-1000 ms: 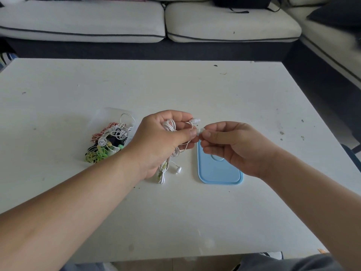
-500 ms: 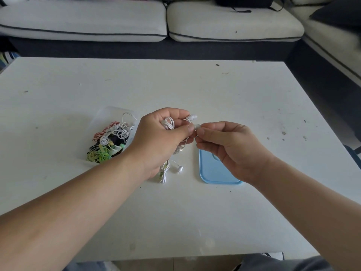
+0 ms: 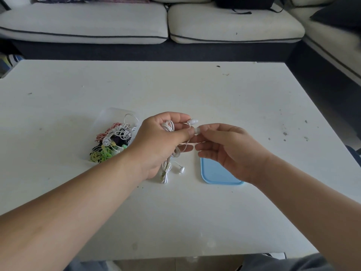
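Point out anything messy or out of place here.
The clear container at left holds a tangle of coloured earphone cords, some looping over its rim. A blue lid lies off, flat on the table at right. The white earphones held by the left hand and right hand trail loose, one earbud on the table.

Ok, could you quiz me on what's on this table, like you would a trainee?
1. True or false: the blue lid lies flat on the table.
2. What fills the clear box? A coins, B tangled earphones, C pens.
3. Fill in: the left hand holds the coiled white cable; the right hand pinches its ____.
Key: 1 true; 2 B; 3 earbud.
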Motion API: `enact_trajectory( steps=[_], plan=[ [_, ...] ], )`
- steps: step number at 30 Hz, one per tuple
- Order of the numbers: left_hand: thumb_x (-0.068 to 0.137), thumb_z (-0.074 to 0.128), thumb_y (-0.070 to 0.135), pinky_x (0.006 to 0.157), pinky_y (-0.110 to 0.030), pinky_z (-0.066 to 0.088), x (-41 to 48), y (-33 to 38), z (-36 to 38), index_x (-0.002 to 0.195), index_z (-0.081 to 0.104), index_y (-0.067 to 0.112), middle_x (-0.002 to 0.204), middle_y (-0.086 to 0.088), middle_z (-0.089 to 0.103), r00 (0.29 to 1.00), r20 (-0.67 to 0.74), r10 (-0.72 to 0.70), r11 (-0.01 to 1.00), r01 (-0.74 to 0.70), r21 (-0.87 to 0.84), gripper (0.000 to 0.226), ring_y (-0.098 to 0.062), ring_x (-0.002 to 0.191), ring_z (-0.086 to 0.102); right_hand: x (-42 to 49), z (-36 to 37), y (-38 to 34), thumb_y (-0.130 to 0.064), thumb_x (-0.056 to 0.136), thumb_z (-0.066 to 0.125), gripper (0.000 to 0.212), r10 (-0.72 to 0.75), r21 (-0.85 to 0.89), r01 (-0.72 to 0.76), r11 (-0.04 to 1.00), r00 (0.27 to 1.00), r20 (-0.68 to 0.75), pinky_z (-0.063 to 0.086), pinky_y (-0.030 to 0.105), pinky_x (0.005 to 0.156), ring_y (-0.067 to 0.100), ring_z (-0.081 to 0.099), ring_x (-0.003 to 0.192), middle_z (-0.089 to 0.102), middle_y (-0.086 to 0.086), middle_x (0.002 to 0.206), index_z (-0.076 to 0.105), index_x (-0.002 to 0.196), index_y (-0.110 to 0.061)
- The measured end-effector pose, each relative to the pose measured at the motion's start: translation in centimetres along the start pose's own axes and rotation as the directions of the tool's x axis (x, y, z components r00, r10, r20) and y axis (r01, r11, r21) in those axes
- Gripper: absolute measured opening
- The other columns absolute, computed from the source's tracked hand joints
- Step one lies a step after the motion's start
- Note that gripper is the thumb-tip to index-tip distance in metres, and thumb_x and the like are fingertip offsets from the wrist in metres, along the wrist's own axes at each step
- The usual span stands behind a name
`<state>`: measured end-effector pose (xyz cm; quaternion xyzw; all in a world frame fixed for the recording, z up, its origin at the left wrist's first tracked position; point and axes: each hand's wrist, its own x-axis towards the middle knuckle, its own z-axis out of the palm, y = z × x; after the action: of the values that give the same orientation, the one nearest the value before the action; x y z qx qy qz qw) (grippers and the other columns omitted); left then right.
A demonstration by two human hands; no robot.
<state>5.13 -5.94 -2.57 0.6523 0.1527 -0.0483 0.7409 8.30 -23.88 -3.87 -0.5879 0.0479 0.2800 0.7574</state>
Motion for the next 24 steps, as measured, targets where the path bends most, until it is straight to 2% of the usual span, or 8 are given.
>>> enact_trajectory(
  steps=[3, 5, 8, 12, 16, 18, 20, 24],
  plan=[
    [0.087, 0.078, -0.003, 0.071, -0.045, 0.066, -0.3, 0.1, -0.5, 0.112, 0.072, 0.009, 0.098, -0.013, 0.077, 1.000, -0.011, -0.017, 0.998, 0.018, 0.066, 0.028, -0.029, 0.075, 0.078, 0.3, 0.2, 0.1, -0.013, 0.097, 0.067, 0.017, 0.020, -0.088, -0.023, 0.996, 0.999, -0.033, 0.060, 0.034, 0.071, 0.027, 0.068, 0.080, 0.071, 0.024, 0.099, 0.071, 0.105, 0.002],
    [0.088, 0.077, -0.003, 0.066, -0.045, 0.066, -0.6, 0.2, -0.9, 0.110, 0.072, 0.010, 0.095, -0.011, 0.075, 0.999, -0.027, -0.034, 0.994, 0.036, 0.107, 0.026, -0.028, 0.070, 0.077, 0.4, 0.8, 0.2, -0.017, 0.096, 0.070, 0.021, 0.021, -0.227, -0.042, 0.973, 0.995, -0.095, 0.060, 0.035, 0.071, 0.025, 0.069, 0.077, 0.073, 0.019, 0.094, 0.072, 0.104, 0.002],
    [0.087, 0.079, 0.001, 0.054, -0.036, 0.061, -1.2, 0.7, -2.7, 0.107, 0.072, 0.013, 0.089, -0.009, 0.073, 0.998, -0.067, -0.023, 0.983, 0.035, 0.182, 0.025, -0.024, 0.063, 0.074, 0.7, 3.0, 0.5, -0.023, 0.094, 0.073, 0.022, -0.009, -0.375, -0.044, 0.926, 0.991, -0.137, 0.060, 0.035, 0.070, 0.021, 0.070, 0.073, 0.076, 0.015, 0.090, 0.074, 0.099, -0.002],
    [0.088, 0.076, 0.002, 0.049, -0.028, 0.054, -1.1, 1.8, -6.6, 0.103, 0.072, 0.014, 0.084, -0.005, 0.073, 0.987, -0.144, 0.071, 0.944, -0.020, 0.331, 0.020, -0.019, 0.059, 0.071, 1.2, 6.8, 1.1, -0.025, 0.094, 0.074, 0.023, -0.019, -0.365, -0.012, 0.931, 0.997, -0.080, 0.060, 0.038, 0.072, 0.021, 0.069, 0.071, 0.076, 0.014, 0.087, 0.075, 0.095, -0.002],
    [0.086, 0.072, 0.009, 0.065, -0.036, 0.062, -0.3, 1.7, -12.0, 0.092, 0.073, 0.027, 0.089, 0.001, 0.074, 0.949, -0.232, 0.215, 0.810, -0.040, 0.585, 0.019, -0.022, 0.072, 0.073, 1.7, 11.0, 2.0, -0.020, 0.094, 0.072, 0.018, -0.031, -0.345, 0.023, 0.939, 0.999, -0.017, 0.059, 0.036, 0.069, 0.020, 0.068, 0.068, 0.074, 0.011, 0.082, 0.074, 0.092, -0.002],
    [0.082, 0.072, 0.016, 0.073, -0.043, 0.064, 0.3, 1.4, -13.8, 0.089, 0.072, 0.033, 0.091, 0.002, 0.074, 0.934, -0.274, 0.230, 0.777, -0.007, 0.629, 0.019, -0.026, 0.080, 0.074, 2.1, 12.3, 2.6, -0.020, 0.094, 0.072, 0.018, -0.026, -0.344, 0.024, 0.939, 1.000, 0.000, 0.059, 0.037, 0.069, 0.020, 0.068, 0.068, 0.074, 0.010, 0.080, 0.074, 0.093, -0.002],
    [0.081, 0.075, 0.017, 0.079, -0.039, 0.061, 0.8, 1.2, -15.3, 0.096, 0.071, 0.033, 0.096, 0.004, 0.072, 0.923, -0.297, 0.246, 0.754, 0.010, 0.657, 0.022, -0.025, 0.087, 0.072, 2.5, 13.3, 3.2, -0.021, 0.094, 0.072, 0.018, -0.024, -0.358, 0.024, 0.933, 1.000, 0.007, 0.059, 0.038, 0.069, 0.020, 0.069, 0.067, 0.074, 0.008, 0.079, 0.074, 0.094, -0.003],
    [0.088, 0.073, 0.018, 0.084, -0.024, 0.042, 1.6, 0.8, -16.2, 0.135, 0.058, 0.023, 0.114, 0.004, 0.059, 0.939, -0.258, 0.227, 0.653, 0.050, 0.755, 0.050, -0.021, 0.103, 0.059, 3.0, 13.9, 4.0, -0.023, 0.093, 0.073, 0.018, -0.016, -0.365, 0.014, 0.931, 1.000, -0.002, 0.060, 0.038, 0.070, 0.020, 0.070, 0.070, 0.075, 0.008, 0.080, 0.074, 0.093, -0.005]
  ],
)
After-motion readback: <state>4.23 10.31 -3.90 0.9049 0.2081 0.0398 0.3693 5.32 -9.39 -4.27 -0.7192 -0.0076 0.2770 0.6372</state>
